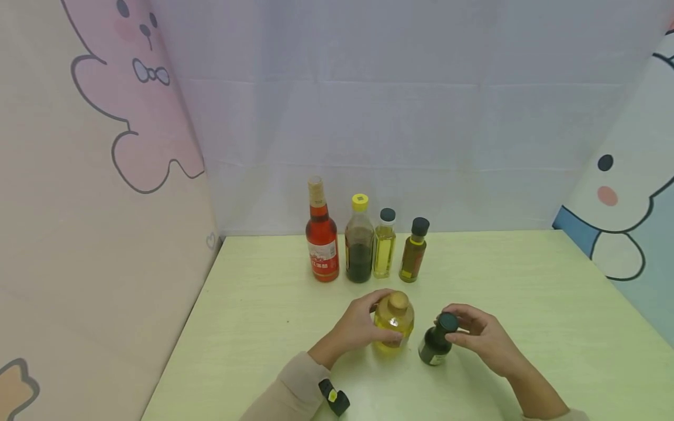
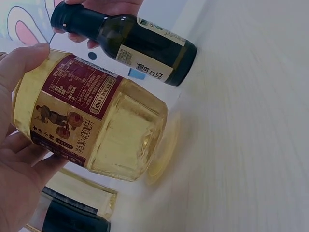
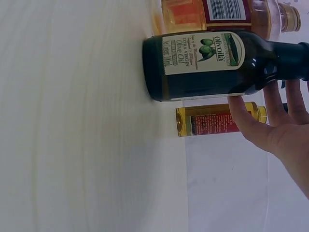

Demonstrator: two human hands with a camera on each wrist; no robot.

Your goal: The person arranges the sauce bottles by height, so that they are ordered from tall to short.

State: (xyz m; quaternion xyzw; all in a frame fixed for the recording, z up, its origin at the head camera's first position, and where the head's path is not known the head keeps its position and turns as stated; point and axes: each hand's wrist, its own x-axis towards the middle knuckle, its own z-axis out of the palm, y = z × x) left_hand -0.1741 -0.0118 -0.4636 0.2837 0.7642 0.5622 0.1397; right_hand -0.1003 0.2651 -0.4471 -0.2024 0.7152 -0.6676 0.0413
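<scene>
My left hand (image 1: pixel 363 321) grips a squat clear bottle of yellow oil (image 1: pixel 395 318), with the thumb on its near side and the fingers around the far side. Its maroon and tan label shows in the left wrist view, where the base sits close over the table beside a yellow reflection. To the right, my right hand (image 1: pixel 487 342) holds a dark green olive oil bottle (image 3: pixel 203 65) by the neck, just under its dark cap. That bottle leans a little in the head view. The two bottles stand side by side, a small gap between them.
Behind the hands, a row holds a tall red bottle (image 1: pixel 322 248), a yellow-capped bottle of dark liquid (image 1: pixel 360 257), a slim pale-yellow oil bottle (image 1: pixel 384 251) and a small dark-capped oil bottle (image 1: pixel 413 257). A pale cloth wall (image 1: pixel 421 128) borders the table (image 1: pixel 253 327).
</scene>
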